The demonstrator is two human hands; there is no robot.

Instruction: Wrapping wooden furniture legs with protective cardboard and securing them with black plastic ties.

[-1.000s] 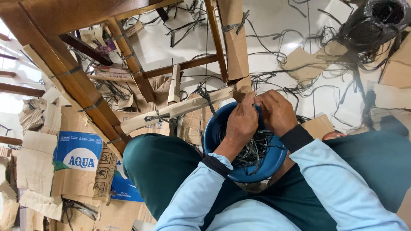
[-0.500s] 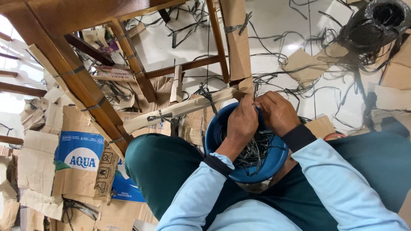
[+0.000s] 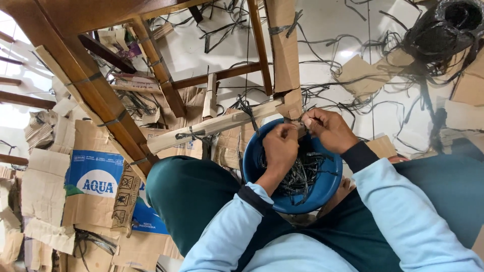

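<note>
A blue plastic bowl [image 3: 322, 194] rests on my lap, with several short black plastic strips [image 3: 302, 174] lying in it. Above the bowl's far rim, my left hand [image 3: 280, 148] and my right hand [image 3: 327, 128] pinch a thin black strip at the cardboard-wrapped corner [image 3: 288, 108] of a wooden furniture frame. Both hands have their fingers closed on the strip where a wrapped leg [image 3: 282, 50] meets a wrapped rail [image 3: 217, 123]. The strip's ends are hidden by my fingers.
The dark wooden frame [image 3: 96, 100] slants across the left. Cardboard pieces [image 3: 85, 186] lie on the floor at left. Loose black strips [image 3: 348, 65] litter the white tiled floor. A black strap roll [image 3: 443, 25] sits at the top right.
Both hands have shifted slightly at the corner, with the right hand pulling a little to the right. The bowl and frame have not moved.
</note>
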